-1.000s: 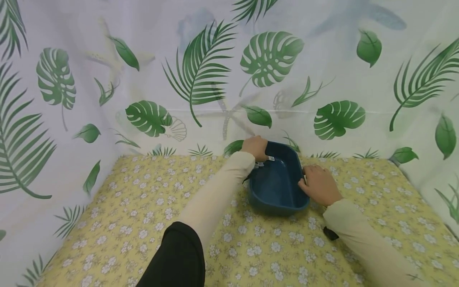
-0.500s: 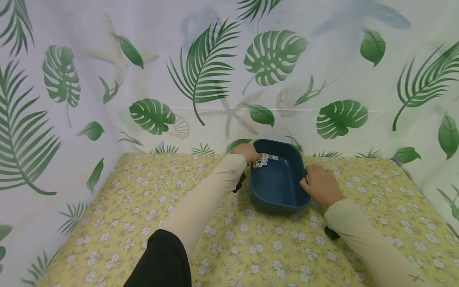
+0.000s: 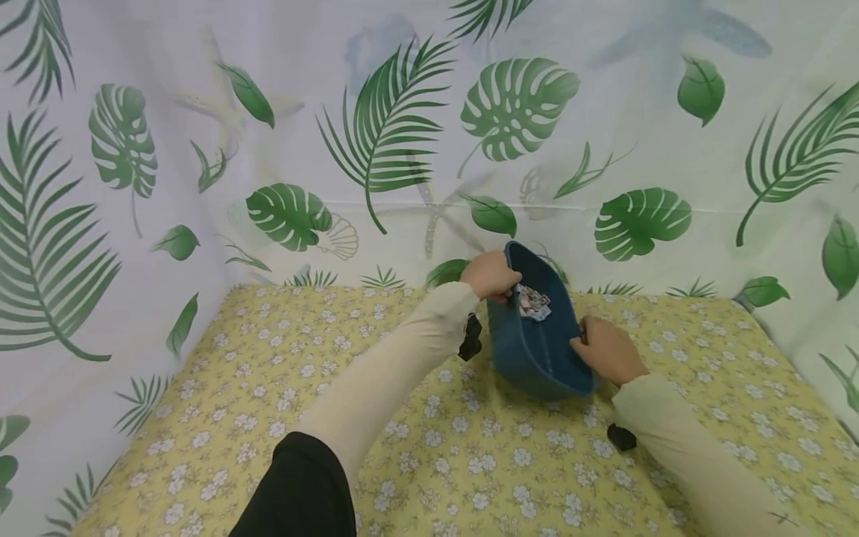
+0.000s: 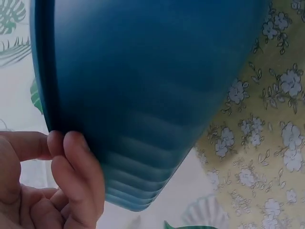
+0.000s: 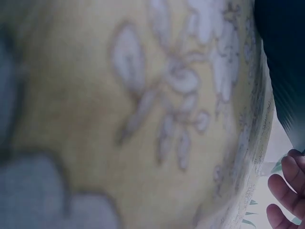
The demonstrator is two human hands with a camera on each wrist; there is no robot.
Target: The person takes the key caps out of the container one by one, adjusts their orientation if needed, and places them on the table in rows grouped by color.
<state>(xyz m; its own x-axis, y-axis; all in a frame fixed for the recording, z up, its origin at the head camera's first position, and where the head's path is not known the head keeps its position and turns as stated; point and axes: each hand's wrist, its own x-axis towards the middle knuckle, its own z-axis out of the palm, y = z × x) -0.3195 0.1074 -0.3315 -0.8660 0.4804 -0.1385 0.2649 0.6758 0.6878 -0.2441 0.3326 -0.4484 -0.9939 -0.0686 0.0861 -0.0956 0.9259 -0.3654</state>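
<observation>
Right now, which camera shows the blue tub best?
The head camera: nearly the whole tub shows, including small pieces inside. The left wrist view shows only its outside, close up; the right wrist view, just part.

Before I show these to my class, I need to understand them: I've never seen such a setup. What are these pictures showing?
No machine here: a person does the work bare-handed. The wide picture comes from a camera on the head, the other two from one on each wrist. The left hand pinches the left rim of a blue rectangular tub, the right hand its right rim; the tub tilts, its left side raised. Inside lies a small pile of printed pieces, too small to identify. Below is a yellow floral cloth; behind hangs a leaf-print sheet. The right-wrist view is mostly that cloth, close up.
</observation>
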